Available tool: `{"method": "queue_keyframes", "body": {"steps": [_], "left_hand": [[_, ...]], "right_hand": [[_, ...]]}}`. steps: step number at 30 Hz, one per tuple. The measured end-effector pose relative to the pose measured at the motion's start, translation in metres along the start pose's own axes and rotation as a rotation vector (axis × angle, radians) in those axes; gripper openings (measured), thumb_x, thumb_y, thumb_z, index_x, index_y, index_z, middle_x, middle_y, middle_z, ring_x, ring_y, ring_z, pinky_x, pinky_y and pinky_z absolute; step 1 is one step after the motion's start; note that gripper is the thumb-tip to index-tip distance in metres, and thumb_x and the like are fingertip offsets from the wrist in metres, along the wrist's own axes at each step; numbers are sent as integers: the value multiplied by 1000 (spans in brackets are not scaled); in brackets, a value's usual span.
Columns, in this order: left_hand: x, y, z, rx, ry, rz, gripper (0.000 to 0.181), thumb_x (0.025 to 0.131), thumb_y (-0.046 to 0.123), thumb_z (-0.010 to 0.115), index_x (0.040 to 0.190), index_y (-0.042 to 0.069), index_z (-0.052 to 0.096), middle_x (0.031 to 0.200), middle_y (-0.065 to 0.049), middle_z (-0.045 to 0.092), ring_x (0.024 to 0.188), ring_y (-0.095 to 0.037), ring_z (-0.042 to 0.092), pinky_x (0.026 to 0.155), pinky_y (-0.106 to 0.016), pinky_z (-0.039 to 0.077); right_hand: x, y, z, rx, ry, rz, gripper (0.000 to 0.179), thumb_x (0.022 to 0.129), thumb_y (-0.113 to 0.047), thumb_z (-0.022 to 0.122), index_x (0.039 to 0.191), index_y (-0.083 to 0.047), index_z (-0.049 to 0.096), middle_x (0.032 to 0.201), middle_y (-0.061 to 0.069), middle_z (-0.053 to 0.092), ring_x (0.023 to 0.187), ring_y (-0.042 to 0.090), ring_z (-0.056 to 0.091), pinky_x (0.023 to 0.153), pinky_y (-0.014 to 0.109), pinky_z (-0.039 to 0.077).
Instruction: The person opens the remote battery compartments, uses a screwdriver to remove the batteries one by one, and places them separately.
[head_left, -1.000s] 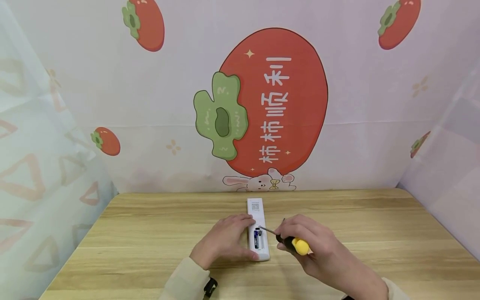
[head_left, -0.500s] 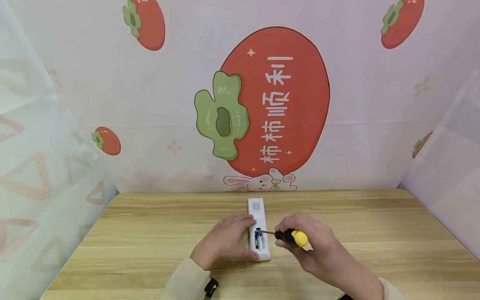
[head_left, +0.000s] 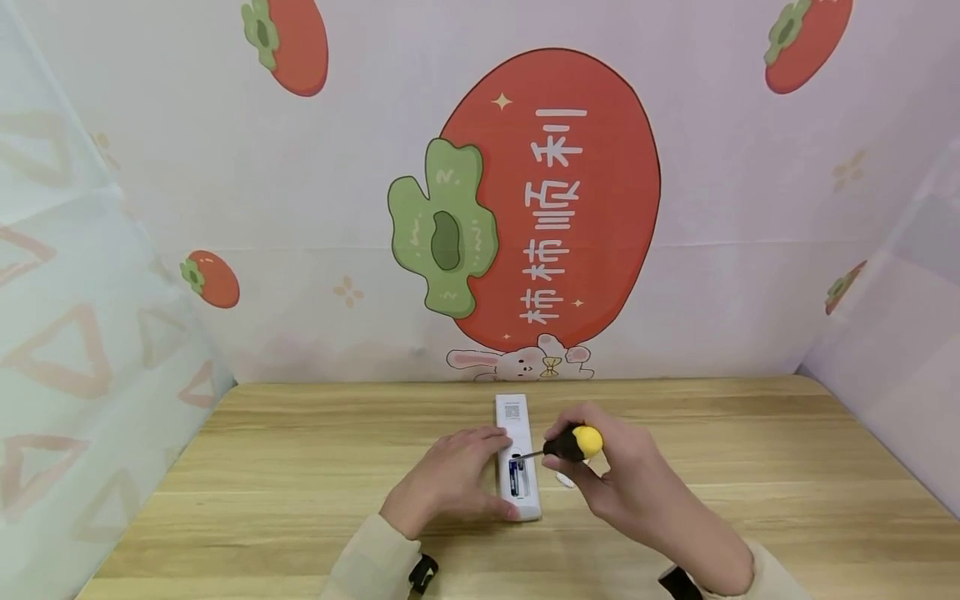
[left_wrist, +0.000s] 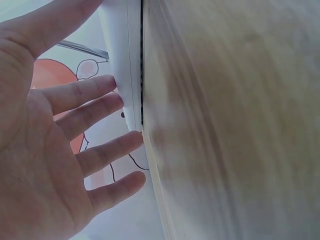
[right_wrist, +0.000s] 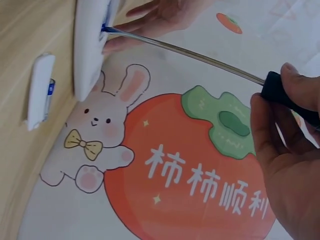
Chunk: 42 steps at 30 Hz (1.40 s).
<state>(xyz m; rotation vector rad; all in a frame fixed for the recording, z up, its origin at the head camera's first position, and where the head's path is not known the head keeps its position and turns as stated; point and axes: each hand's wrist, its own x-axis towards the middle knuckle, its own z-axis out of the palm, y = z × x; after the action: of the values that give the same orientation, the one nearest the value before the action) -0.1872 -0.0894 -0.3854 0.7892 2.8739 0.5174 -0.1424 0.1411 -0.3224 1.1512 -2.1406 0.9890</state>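
Observation:
A white remote control [head_left: 513, 421] lies back-up on the table, its battery compartment uncovered. A blue battery [head_left: 513, 479] sits in the compartment's left slot. My left hand [head_left: 453, 483] rests against the remote's left side, thumb at the near end; in the left wrist view its fingers [left_wrist: 100, 155] are straight and spread. My right hand [head_left: 622, 467] grips a screwdriver [head_left: 567, 444] with a black and yellow handle. The metal shaft [right_wrist: 190, 53] slopes down to the remote, its tip at the battery's far end. Whether the tip touches the battery is hard to tell.
A small white cover [right_wrist: 40, 92] lies on the table right of the remote, with another blue battery [right_wrist: 50, 97] beside it. Only the white piece peeks out under my right hand in the head view. A printed cloth [head_left: 300, 333] hangs behind the wooden table [head_left: 300, 433].
My right hand has shifted up and slightly left with the screwdriver, its tip moving from above the compartment to the battery's far end. The white cover has come into view. My left hand stays put.

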Motion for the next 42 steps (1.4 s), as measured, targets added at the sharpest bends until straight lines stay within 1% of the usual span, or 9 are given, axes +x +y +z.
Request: {"method": "queue_keyframes", "body": {"steps": [2, 4, 6, 8, 17, 23, 29, 38, 42], "left_hand": [[0, 0, 0, 0, 0, -1, 88, 73, 57, 86, 142, 11, 58, 149, -6, 53, 139, -28, 47, 112, -54, 40], [0, 0, -1, 0, 0, -1, 87, 73, 57, 86, 142, 11, 59, 149, -6, 53, 138, -28, 47, 112, -53, 40], [0, -1, -1, -1, 0, -1, 87, 73, 56, 86, 142, 11, 59, 148, -6, 54, 138, -28, 47, 112, -54, 40], [0, 0, -1, -5, 0, -1, 87, 73, 56, 86, 142, 11, 59, 148, -6, 54, 138, -28, 47, 112, -54, 40], [1, -1, 1, -14, -3, 6, 88, 73, 57, 85, 143, 11, 58, 150, -5, 52, 139, -29, 46, 112, -54, 39], [2, -3, 2, -14, -6, 14, 90, 73, 57, 86, 144, 10, 57, 150, -6, 52, 139, -29, 46, 112, -54, 39], [2, -3, 0, -15, -1, 12, 89, 73, 55, 86, 144, 9, 57, 151, -6, 51, 140, -29, 46, 113, -54, 38], [3, -3, 1, -17, -7, 4, 89, 74, 56, 86, 144, 9, 57, 151, -6, 51, 140, -29, 45, 114, -54, 37], [4, -2, 2, -16, -12, -1, 89, 74, 56, 86, 144, 10, 57, 152, -6, 50, 141, -29, 45, 115, -53, 36]], "right_hand": [[5, -1, 1, 5, -3, 33, 24, 91, -22, 78, 103, -10, 60, 91, -10, 65, 79, 3, 62, 74, 13, 53], [10, -1, 3, -3, -1, 49, 31, 84, -8, 83, 102, -10, 58, 88, -12, 63, 77, 1, 61, 72, 14, 52], [14, -2, 4, -18, 3, 62, 40, 77, 3, 85, 102, -10, 57, 87, -13, 62, 77, 1, 61, 72, 14, 52], [18, -3, 5, -29, 9, 67, 43, 75, 7, 85, 102, -9, 56, 87, -13, 62, 78, 2, 62, 72, 16, 54], [24, -4, 7, -63, 0, 147, 44, 76, 5, 86, 101, -12, 53, 84, -15, 58, 80, 1, 65, 73, 24, 58], [27, 3, 9, -57, 18, 121, 43, 76, 5, 86, 100, -9, 53, 84, -12, 58, 79, 2, 62, 73, 22, 56], [29, 14, 12, -56, 60, 90, 45, 76, 4, 85, 106, -5, 53, 87, -9, 64, 78, 4, 64, 73, 24, 58], [26, 32, 9, -10, 91, 220, 48, 80, 3, 82, 116, -3, 50, 92, -2, 65, 84, 11, 67, 79, 34, 62], [23, 44, 5, 39, 98, 282, 44, 85, 4, 77, 118, -1, 48, 97, 2, 65, 85, 14, 67, 80, 30, 61]]}}
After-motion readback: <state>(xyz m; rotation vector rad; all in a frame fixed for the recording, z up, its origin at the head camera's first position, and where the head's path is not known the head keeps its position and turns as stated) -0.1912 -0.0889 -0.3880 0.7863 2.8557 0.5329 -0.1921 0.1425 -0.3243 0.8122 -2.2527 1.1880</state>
